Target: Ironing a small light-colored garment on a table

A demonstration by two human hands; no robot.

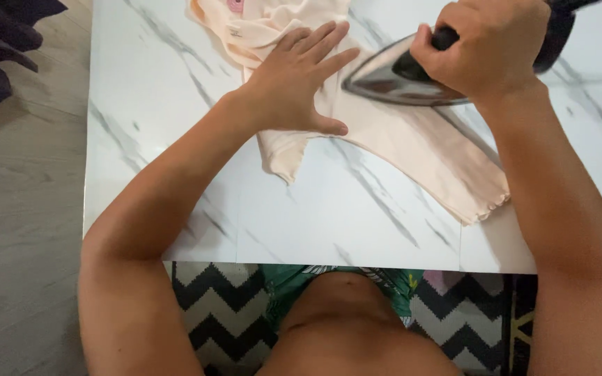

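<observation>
one iron (391, 76), one peach garment (398, 139), one table (350, 223)

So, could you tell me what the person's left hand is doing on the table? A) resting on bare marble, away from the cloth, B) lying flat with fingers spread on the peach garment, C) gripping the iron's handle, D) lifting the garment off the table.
B: the left hand lies flat, fingers spread, on the peach garment, while the right hand holds the iron.

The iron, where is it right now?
In the head view the iron sits upper right on the peach garment, gripped by the right hand, beside the flat left hand.
</observation>
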